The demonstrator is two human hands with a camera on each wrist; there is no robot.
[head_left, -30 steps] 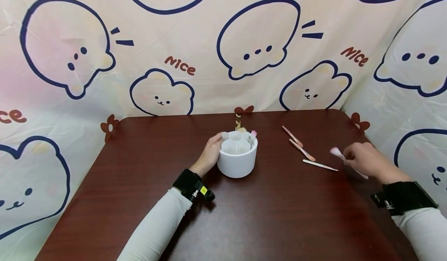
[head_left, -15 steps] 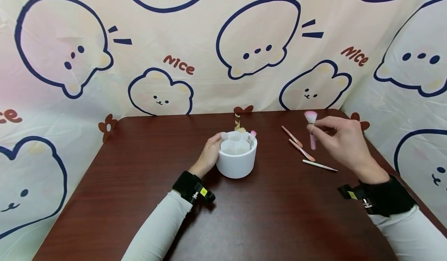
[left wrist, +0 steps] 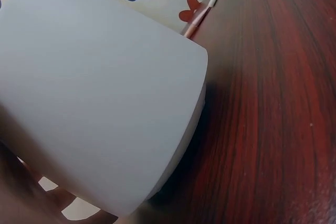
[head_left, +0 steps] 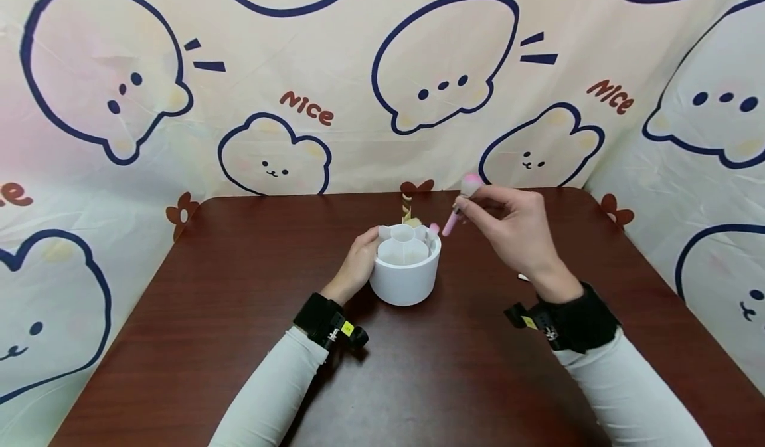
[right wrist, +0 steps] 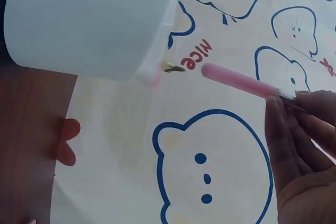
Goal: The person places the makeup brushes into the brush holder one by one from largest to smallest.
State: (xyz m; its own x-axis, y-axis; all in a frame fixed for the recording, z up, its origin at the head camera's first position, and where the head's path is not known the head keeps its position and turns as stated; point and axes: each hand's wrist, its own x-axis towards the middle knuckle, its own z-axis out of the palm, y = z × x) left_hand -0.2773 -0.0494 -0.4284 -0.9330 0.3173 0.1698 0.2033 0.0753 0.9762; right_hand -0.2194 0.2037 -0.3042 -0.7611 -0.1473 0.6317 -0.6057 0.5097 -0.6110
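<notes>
On the cartoon backdrop (head_left: 335, 48) in front of you, you can read two red-brown "Nice" prints (head_left: 307, 108), both sloping down to the right; a cut-off word (head_left: 14, 194) at the left edge ends in "e". The marks on the yellow labels of your wrist cameras are too small to make out.

Your right hand (head_left: 516, 231) has its grip clamped on the pink-handled makeup brush (head_left: 451, 223), thumb and fingers pinching it close to the bristles. The brush is in the air just beside the right rim of the white compartmented holder (head_left: 404, 284), apart from it. Its long axis is slanted: the pink and white bristles point up and to the right, and the handle end points down and left, toward the holder.

Your left hand (head_left: 356, 264) has its grip curled round the left side of the holder, which stands upright on the dark red-brown surface (head_left: 197, 314). A pink-tipped brush (head_left: 433, 228) sticks up at the holder's right rear. A gold spiral piece (head_left: 407, 206) shows above the holder's back edge. A white stick (head_left: 523, 277) is partly hidden by your right hand.
</notes>
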